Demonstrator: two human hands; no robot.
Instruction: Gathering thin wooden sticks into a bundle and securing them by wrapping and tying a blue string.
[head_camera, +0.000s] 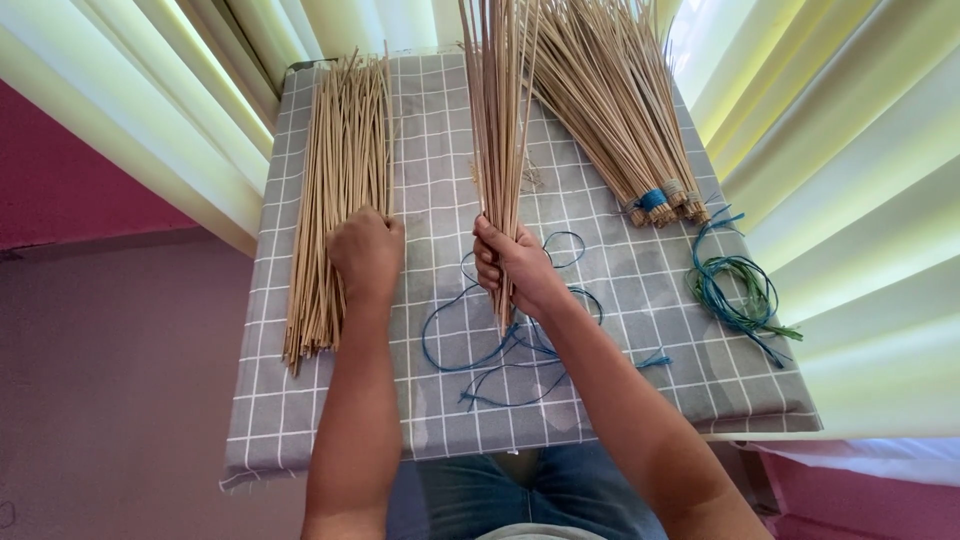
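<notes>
Head view: a bunch of thin tan sticks (500, 130) is gripped near its lower end by the right hand (512, 262), fingers wrapped closed around it, the sticks rising upright and fanning slightly toward the top. The left hand (366, 250) is clenched on the loose pile of sticks (338, 190) lying along the left of the grey checked bench (620, 400). A tied bundle (615, 120) with blue binding lies at the upper right; blue cord (520, 340) is looped beneath the right wrist, and a green-blue coil (740, 290) sits further right. A firm, low grip would likely be needed so the ends stay level while more sticks are gathered.
</notes>
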